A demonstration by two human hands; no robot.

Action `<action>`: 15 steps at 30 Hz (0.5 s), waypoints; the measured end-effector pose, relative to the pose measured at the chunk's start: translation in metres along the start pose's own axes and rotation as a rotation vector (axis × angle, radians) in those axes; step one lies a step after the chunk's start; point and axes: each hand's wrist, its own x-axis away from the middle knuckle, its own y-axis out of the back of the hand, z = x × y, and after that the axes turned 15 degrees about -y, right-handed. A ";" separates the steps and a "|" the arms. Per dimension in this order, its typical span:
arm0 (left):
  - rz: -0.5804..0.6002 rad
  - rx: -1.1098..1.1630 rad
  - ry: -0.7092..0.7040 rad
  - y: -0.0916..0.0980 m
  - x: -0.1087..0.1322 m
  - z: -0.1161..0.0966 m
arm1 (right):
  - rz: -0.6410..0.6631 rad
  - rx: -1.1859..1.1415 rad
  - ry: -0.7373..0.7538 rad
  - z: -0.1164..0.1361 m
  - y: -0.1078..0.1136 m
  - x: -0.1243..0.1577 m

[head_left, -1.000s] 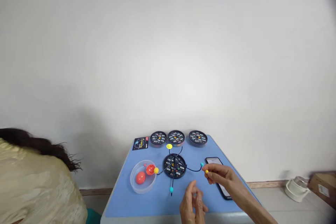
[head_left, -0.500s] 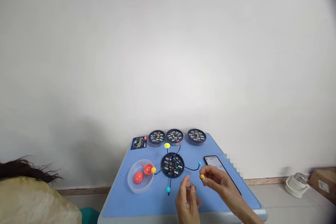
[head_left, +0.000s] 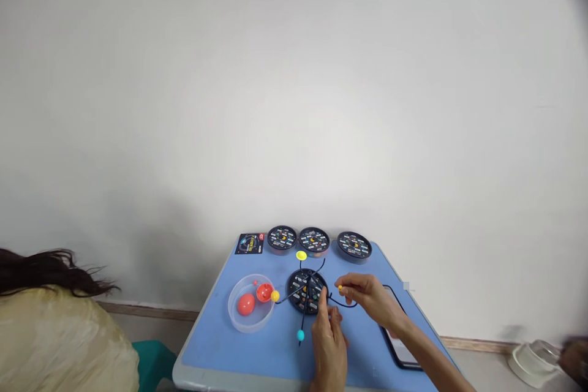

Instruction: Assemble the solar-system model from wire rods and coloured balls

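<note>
A black round disc base point(head_left: 304, 289) with thin black wire arms lies mid-table on the blue table point(head_left: 215, 343). The arms end in small balls: yellow point(head_left: 301, 255) at the back, orange-yellow point(head_left: 274, 296) to the left, teal point(head_left: 300, 335) at the front. My right hand point(head_left: 367, 298) pinches a tiny yellow ball point(head_left: 340, 288) just right of the disc. My left hand point(head_left: 327, 334) reaches up to the disc's near right edge, fingers pressed together on it or on a wire arm; which I cannot tell.
A clear shallow dish point(head_left: 239, 320) holds a red ball and a red half-shell. Three more black discs point(head_left: 353, 244) and a dark card point(head_left: 250, 243) line the far edge. A phone point(head_left: 404, 352) lies under my right forearm. Another person's shoulder and hair point(head_left: 50, 318) are at left.
My right hand carried the tiny yellow ball leftward from over the phone to the disc. My left hand rose from the table's near edge to the disc. The view shifted slightly.
</note>
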 end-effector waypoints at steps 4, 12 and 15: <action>-0.006 -0.039 0.004 0.001 -0.008 0.006 | 0.034 0.053 -0.023 0.000 -0.005 -0.014; 0.024 -0.068 0.014 0.002 -0.015 0.011 | 0.065 0.223 -0.021 0.011 -0.005 -0.017; 0.028 -0.090 -0.026 0.003 -0.016 0.010 | 0.039 0.281 -0.023 0.014 -0.007 -0.017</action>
